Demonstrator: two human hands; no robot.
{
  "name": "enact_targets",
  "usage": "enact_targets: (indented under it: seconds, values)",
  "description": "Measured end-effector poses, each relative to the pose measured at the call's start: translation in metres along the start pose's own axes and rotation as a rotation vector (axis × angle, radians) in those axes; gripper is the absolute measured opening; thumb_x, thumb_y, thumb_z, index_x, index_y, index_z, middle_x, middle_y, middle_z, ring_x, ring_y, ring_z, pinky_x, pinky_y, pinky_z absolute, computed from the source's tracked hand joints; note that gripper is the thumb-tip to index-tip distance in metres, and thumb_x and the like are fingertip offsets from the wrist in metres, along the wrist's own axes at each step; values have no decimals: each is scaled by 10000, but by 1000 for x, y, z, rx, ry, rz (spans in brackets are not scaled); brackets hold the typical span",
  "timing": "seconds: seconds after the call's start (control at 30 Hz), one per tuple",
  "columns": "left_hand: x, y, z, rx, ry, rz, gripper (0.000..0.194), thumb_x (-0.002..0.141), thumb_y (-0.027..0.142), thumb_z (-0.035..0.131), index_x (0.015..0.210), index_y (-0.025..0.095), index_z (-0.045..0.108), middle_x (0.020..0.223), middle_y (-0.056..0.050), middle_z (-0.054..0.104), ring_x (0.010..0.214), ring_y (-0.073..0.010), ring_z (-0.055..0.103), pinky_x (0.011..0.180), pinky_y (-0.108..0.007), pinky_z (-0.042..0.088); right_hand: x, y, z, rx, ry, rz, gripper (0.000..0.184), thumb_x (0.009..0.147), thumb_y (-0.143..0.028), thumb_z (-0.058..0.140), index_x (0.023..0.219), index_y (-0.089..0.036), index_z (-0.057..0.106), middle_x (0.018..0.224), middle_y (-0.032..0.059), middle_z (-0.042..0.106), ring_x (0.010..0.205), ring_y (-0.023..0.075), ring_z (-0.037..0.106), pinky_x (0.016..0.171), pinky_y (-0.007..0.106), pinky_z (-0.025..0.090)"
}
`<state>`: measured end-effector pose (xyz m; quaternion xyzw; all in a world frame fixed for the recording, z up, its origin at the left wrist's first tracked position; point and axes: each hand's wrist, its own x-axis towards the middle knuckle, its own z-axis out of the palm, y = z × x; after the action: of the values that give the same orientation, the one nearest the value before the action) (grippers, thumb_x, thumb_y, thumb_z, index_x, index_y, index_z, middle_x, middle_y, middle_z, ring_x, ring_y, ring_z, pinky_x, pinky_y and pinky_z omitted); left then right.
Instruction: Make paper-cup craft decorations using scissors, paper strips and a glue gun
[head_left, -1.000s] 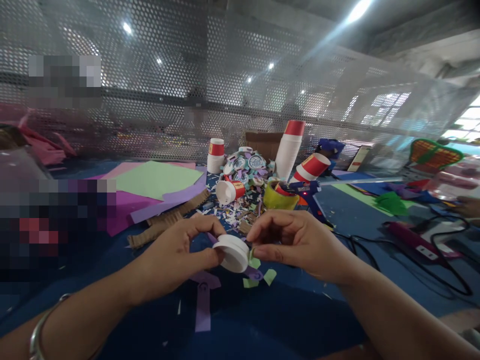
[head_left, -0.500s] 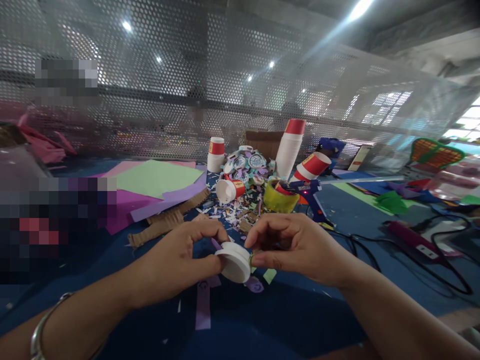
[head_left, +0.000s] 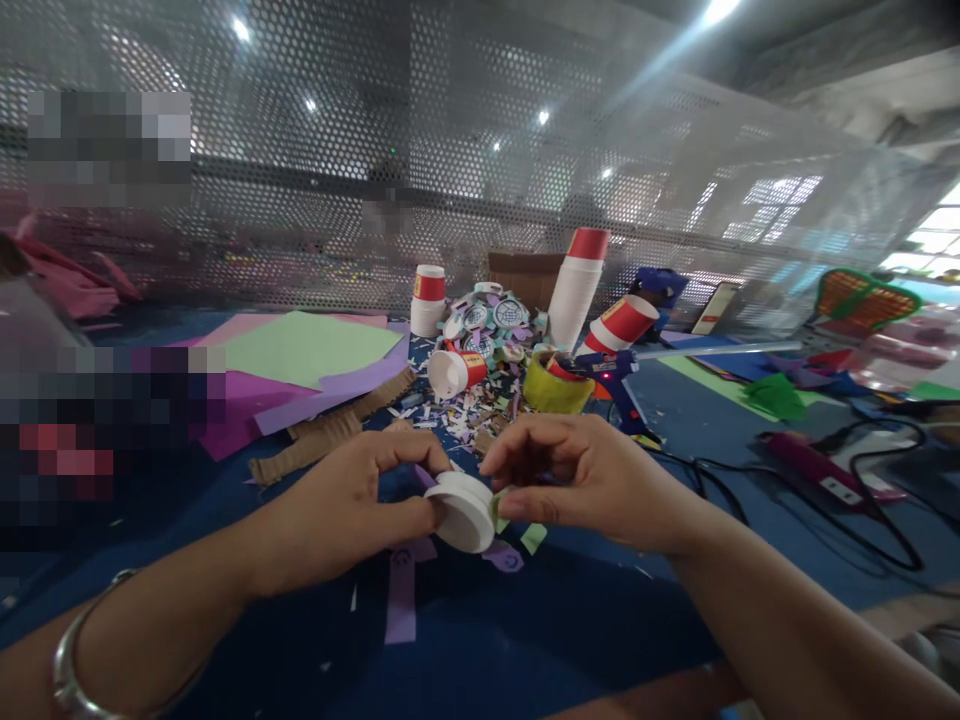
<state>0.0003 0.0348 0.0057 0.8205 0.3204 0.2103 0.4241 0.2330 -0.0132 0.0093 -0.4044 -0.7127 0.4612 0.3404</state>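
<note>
My left hand (head_left: 352, 515) grips a white round piece (head_left: 461, 518), which looks like the cut-off base of a paper cup, tilted between thumb and fingers. A bit of purple paper (head_left: 422, 478) shows behind it. At the right rim, my right hand (head_left: 592, 490) pinches a small light green paper piece (head_left: 500, 510) between thumb and finger, against or very close to the rim. Below lie a purple paper strip (head_left: 401, 605) with a drawn face, a purple cutout (head_left: 502, 556) and a loose green scrap (head_left: 534, 539).
Beyond my hands are paper scraps (head_left: 472, 415), a tipped cup (head_left: 456, 373), a pile of decorated discs (head_left: 495, 315) and a cup stack (head_left: 576, 290). A blue glue gun (head_left: 619, 380) rests on a yellow tape roll (head_left: 556, 385). Coloured sheets (head_left: 307, 350) lie left; a power strip (head_left: 810, 468) with cables lies right.
The view has shifted slightly. The green piece in my right hand shows more at the white piece's rim. Both hands keep their grip in nearly the same place.
</note>
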Motion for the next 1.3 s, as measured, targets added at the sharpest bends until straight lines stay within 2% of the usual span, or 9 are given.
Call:
enact_targets:
  seconds: [0.13, 0.2, 0.3, 0.4, 0.5, 0.77, 0.93, 1.07, 1.3]
  values:
    - [1, -4, -5, -164, 88, -60, 59, 756, 267, 673, 774, 217, 647, 838, 9, 621, 813, -174, 561, 726, -284, 414, -1, 2, -9, -151, 137, -36, 206, 837, -346, 714, 967, -196, 658, 803, -1, 630, 695, 113, 573, 630, 236, 479]
    - [2, -6, -6, -315, 152, -72, 76, 748, 263, 691, 759, 209, 639, 832, 8, 624, 811, -163, 566, 740, -273, 423, -3, 3, -14, -270, 140, -22, 143, 860, -317, 683, 926, -193, 657, 780, -4, 626, 673, 111, 568, 610, 232, 468]
    - [3, -8, -6, -536, 235, -97, 111, 713, 232, 725, 763, 203, 630, 800, 18, 629, 746, -129, 565, 684, -241, 423, -6, 3, -18, -461, -29, 37, 41, 852, -215, 659, 863, -177, 670, 782, 4, 650, 675, 115, 588, 607, 229, 465]
    - [3, -8, -5, -650, 223, -141, 148, 708, 240, 739, 784, 200, 618, 764, 27, 633, 672, -108, 553, 618, -224, 410, -7, 3, -17, -575, -241, 82, 57, 834, -172, 658, 879, -165, 693, 835, 24, 678, 715, 128, 622, 649, 238, 486]
    - [2, -8, -4, -599, 217, -96, 108, 732, 218, 717, 772, 188, 622, 837, 29, 640, 737, -105, 552, 649, -215, 400, -6, 3, -14, -629, -322, 91, 74, 832, -184, 672, 898, -164, 701, 878, 33, 678, 760, 140, 628, 694, 251, 494]
    - [2, -6, -3, -445, 224, -44, 44, 773, 202, 673, 759, 190, 633, 887, 37, 629, 820, -123, 545, 714, -231, 382, -5, 3, -16, -737, -360, 41, 46, 868, -206, 650, 867, -174, 684, 939, 40, 659, 872, 169, 598, 778, 284, 453]
    - [3, -10, -4, -409, 232, -43, 43, 772, 228, 678, 777, 207, 641, 910, 13, 644, 851, -152, 556, 717, -262, 386, -6, 3, -15, -738, -337, 66, 39, 854, -204, 652, 864, -173, 675, 911, 39, 645, 828, 165, 584, 726, 278, 439]
    - [4, -13, -6, -344, 234, -27, 79, 775, 266, 680, 802, 208, 634, 797, 6, 640, 760, -146, 545, 701, -283, 385, -6, 3, -14, -695, -343, 107, 31, 833, -150, 640, 827, -176, 657, 845, 19, 648, 764, 143, 583, 670, 252, 428]
    - [2, -13, -9, -142, 216, 31, 117, 787, 307, 685, 843, 208, 654, 861, -14, 634, 850, -184, 561, 796, -327, 399, -6, -4, -15, -502, -285, 94, 49, 836, -126, 623, 834, -173, 635, 822, 3, 636, 731, 124, 572, 642, 229, 436]
